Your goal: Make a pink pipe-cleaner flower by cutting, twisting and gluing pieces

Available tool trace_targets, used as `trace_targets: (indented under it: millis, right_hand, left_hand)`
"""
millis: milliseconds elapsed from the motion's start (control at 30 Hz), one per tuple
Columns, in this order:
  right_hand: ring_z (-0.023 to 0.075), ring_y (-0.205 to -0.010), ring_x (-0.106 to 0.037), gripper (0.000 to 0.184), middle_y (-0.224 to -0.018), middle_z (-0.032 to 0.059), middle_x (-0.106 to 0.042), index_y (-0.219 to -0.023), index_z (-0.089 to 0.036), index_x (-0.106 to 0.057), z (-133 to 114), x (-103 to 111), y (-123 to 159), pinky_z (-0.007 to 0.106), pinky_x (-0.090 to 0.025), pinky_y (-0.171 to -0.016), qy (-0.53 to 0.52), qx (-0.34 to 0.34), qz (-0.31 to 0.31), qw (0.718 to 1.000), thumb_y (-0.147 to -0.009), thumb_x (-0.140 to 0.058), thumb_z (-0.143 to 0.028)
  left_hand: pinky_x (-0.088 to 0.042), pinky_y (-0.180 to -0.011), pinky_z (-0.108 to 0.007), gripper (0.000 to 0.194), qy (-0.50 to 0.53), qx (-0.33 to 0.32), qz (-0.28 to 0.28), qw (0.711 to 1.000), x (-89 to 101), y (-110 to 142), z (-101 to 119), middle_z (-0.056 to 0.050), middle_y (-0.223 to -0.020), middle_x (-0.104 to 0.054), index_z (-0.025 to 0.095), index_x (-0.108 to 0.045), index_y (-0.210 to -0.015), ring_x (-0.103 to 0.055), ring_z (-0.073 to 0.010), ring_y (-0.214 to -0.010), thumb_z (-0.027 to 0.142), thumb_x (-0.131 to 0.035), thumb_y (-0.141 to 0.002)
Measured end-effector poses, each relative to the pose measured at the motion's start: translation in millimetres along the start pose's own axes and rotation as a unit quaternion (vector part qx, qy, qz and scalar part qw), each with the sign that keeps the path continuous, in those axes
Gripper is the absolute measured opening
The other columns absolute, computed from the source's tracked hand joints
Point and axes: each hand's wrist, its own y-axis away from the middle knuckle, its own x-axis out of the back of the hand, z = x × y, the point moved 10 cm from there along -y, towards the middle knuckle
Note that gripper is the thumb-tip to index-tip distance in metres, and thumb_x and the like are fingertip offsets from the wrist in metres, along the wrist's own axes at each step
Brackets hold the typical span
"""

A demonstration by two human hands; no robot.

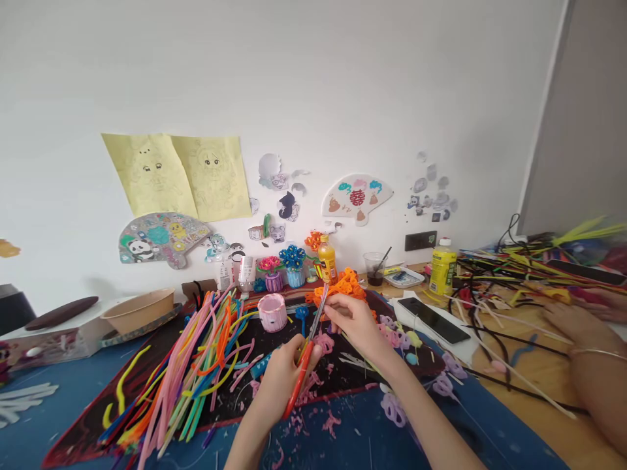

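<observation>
My left hand is closed around the orange-red handles of a pair of scissors, whose blades point up and away. Just right of the blade tips, my right hand is closed in a pinch. What its fingertips hold is too small to make out; a bit of orange shows beside the blades. Behind them lies a heap of orange fuzzy pipe-cleaner pieces. Under my hands, pink scraps are scattered over a black mat. A small pink pot stands left of the scissors.
Many coloured pipe cleaners lie at left. Pipe-cleaner flowers in pots, an orange drink bottle and a yellow bottle stand behind. At right are a phone, purple loops and another person's hand.
</observation>
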Motion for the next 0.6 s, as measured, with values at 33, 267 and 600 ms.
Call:
trace_targets:
  millis: [33,267,600]
  right_hand:
    - [0.0133,-0.049,-0.054,0.022,-0.061,-0.0021,-0.057,-0.08,-0.018,-0.061,0.5,0.4,0.5,0.026,-0.045,-0.049,-0.009,-0.002,-0.008,1.0,-0.082,-0.059,-0.04]
    - [0.0123,-0.044,-0.052,0.021,-0.056,-0.0017,-0.057,-0.067,-0.019,-0.059,6.7,4.6,2.5,0.025,-0.043,-0.046,-0.013,-0.008,0.007,1.0,-0.078,-0.062,-0.036]
    - [0.0138,-0.047,-0.055,0.018,-0.061,0.0011,-0.061,-0.073,-0.017,-0.063,8.8,2.1,7.4,0.026,-0.046,-0.05,-0.009,-0.001,0.02,1.0,-0.079,-0.06,-0.035]
  left_hand:
    - [-0.022,-0.048,-0.022,0.04,-0.007,-0.003,-0.003,1.0,-0.3,0.7,0.4,0.008,-0.051,-0.034,0.023,-0.029,-0.065,-0.033,-0.0093,-0.048,0.056,-0.038,-0.086]
    - [-0.023,-0.054,-0.024,0.026,-0.064,0.004,-0.002,0.998,2.6,7.5,6.1,0.008,-0.056,-0.035,0.025,-0.029,-0.071,-0.031,-0.012,-0.051,0.043,-0.038,-0.088]
    - [-0.022,-0.052,-0.023,0.025,-0.122,0.031,0.002,0.992,8.6,8.5,10.1,0.007,-0.056,-0.035,0.025,-0.031,-0.07,-0.039,-0.0136,-0.053,0.037,-0.043,-0.088]
